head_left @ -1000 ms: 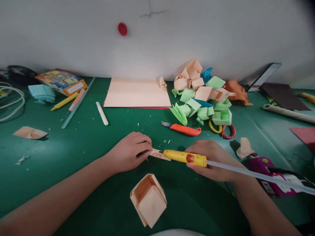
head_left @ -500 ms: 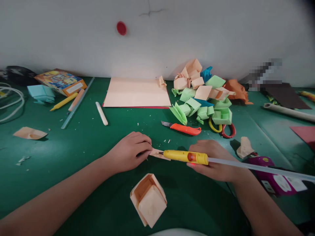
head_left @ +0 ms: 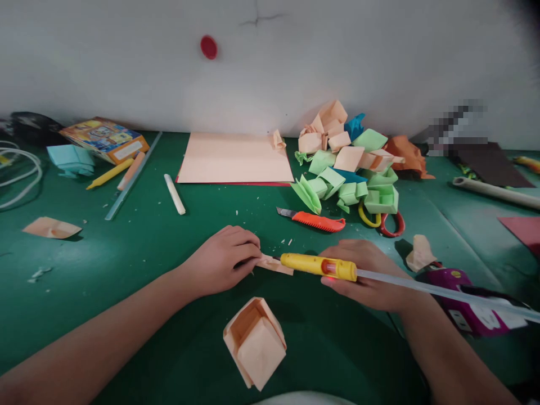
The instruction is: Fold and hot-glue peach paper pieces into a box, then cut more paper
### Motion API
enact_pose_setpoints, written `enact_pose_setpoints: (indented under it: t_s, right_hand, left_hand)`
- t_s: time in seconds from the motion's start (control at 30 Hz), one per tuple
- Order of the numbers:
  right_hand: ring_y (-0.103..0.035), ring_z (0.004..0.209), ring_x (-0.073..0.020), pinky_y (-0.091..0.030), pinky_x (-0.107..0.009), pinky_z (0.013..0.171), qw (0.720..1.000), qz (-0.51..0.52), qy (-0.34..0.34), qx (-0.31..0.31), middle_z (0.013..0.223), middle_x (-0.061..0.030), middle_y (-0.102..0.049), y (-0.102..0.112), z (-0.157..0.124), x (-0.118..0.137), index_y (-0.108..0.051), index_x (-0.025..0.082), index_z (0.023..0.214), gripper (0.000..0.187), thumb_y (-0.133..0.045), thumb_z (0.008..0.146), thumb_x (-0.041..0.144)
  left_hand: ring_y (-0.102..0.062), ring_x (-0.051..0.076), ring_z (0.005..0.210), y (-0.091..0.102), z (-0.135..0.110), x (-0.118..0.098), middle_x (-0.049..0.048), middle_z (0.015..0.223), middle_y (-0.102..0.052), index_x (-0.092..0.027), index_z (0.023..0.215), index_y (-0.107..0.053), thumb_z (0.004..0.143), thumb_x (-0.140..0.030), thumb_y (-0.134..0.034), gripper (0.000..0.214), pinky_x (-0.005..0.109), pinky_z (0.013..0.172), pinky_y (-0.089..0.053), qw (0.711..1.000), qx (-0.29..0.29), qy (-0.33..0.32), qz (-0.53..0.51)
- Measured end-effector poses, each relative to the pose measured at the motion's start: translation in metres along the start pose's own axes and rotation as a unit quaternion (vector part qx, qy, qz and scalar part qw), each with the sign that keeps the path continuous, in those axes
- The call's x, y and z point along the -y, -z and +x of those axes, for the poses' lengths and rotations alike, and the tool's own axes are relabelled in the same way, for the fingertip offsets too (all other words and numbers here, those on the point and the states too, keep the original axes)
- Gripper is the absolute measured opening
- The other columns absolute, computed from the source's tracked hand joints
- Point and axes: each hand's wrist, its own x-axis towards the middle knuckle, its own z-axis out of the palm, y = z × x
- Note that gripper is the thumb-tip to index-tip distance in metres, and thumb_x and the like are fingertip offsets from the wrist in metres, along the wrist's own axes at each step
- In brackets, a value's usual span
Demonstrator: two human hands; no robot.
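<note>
My left hand (head_left: 228,260) is closed on one end of a narrow peach paper strip (head_left: 276,265), which lies low over the table. In my right hand (head_left: 363,275) is a yellow hot glue gun (head_left: 318,266), its dark nozzle pointing left over the strip. A long translucent glue stick (head_left: 422,285) runs out of the gun's back end to the right. My right fingers are partly hidden behind the gun. Nearer to me, below the strip, stands a folded peach paper box (head_left: 256,343), open on its upper left side.
Beyond my hands lie an orange box cutter (head_left: 318,220), scissors (head_left: 390,224) and a heap of folded paper pieces (head_left: 348,160). Peach sheets (head_left: 234,160) rest by the wall. A white stick (head_left: 174,194) is farther left. A purple power strip (head_left: 476,301) sits beside my right forearm.
The far end of the glue stick has dipped slightly, and the gun's nozzle has risen a little along the strip. Both hands hold nearly the same places.
</note>
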Motion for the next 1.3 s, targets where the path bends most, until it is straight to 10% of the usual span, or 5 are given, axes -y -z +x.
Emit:
enact_pose_setpoints:
  t_s: [0.7,1.3]
  right_hand:
    - [-0.048,0.059,-0.0172,-0.032,-0.034,0.061,1.000,-0.005,0.022,0.004,0.069,0.0004,-0.058,0.0033,0.0009,0.0012,-0.049,0.024,0.077,0.034,-0.048,0.104,0.044]
    - [-0.053,0.065,-0.0173,-0.034,-0.032,0.066,1.000,0.020,0.013,0.003,0.078,-0.0014,-0.067,-0.0009,0.0006,-0.0020,-0.060,0.023,0.092,0.029,-0.050,0.105,0.046]
  left_hand:
    - [-0.068,0.020,0.096,-0.0004,-0.0005,0.0014,0.0078,0.105,-0.074,-0.018,0.099,-0.071,0.102,-0.021,-0.054,0.018,0.036,0.084,-0.052,1.000,-0.002,-0.012,0.007]
    - [-0.068,0.020,0.097,-0.0019,-0.0013,0.0021,0.0074,0.106,-0.074,-0.020,0.099,-0.071,0.100,-0.021,-0.057,0.014,0.036,0.088,-0.052,1.000,0.002,-0.005,0.000]
